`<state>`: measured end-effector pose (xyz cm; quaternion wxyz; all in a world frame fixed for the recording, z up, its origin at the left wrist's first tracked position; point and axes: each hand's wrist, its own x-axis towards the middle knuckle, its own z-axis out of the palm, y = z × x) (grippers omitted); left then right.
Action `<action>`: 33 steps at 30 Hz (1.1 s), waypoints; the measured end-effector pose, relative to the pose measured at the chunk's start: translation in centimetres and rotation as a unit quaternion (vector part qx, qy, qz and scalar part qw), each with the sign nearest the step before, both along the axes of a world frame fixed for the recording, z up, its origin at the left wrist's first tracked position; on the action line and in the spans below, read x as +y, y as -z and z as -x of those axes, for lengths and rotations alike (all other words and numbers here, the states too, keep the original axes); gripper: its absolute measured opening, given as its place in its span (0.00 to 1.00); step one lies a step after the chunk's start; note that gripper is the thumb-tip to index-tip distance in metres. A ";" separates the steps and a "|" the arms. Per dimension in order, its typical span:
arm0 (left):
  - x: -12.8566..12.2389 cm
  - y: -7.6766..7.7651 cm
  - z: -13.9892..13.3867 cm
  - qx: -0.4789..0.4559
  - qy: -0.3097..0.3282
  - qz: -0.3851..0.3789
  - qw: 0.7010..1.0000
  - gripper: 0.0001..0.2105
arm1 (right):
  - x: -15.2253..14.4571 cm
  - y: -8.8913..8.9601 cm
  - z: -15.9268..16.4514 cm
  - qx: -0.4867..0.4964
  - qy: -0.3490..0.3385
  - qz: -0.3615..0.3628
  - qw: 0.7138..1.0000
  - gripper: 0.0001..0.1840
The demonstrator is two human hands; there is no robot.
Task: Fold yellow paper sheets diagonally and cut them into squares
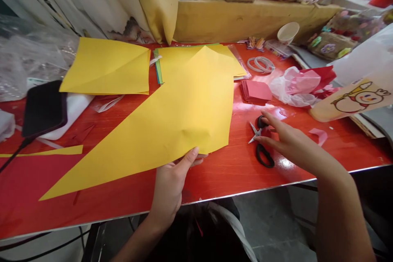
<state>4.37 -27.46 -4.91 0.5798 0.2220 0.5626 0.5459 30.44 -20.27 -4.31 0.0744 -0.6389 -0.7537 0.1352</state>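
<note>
My left hand (178, 176) pinches the lower edge of a large sheet of yellow paper (172, 118), thumb on top and fingers underneath. The sheet has a long slanting left side that tapers to a point at the lower left, and it covers much of the middle of the table. To its right lies a small pair of scissors (259, 141) with black handles, blades spread apart. At the scissors is my right hand (285, 135), its thumb and fingers apart around the upper handle and pivot; fingertip contact is hard to make out.
Folded yellow paper (107, 67) and a black phone (45, 108) lie left on the red table (208, 184). Behind the sheet is a paper stack (236, 61). Red paper squares (255, 91), tape rings (260, 65), a paper cup (287, 32) and a drink cup (353, 98) stand right.
</note>
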 end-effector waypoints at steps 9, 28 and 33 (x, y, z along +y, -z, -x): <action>0.2 -0.2 0.0 -0.031 0.000 0.000 1.000 0.07 | -1.5 0.9 -2.4 0.023 -0.011 0.069 0.997 0.52; 0.2 -0.4 0.1 -0.038 -0.038 -0.010 0.999 0.07 | -6.9 0.4 2.2 0.552 0.120 0.219 0.796 0.22; 0.0 -0.4 -0.1 -0.018 -0.077 -0.024 0.997 0.06 | -10.3 1.5 5.9 0.593 0.061 0.237 0.767 0.27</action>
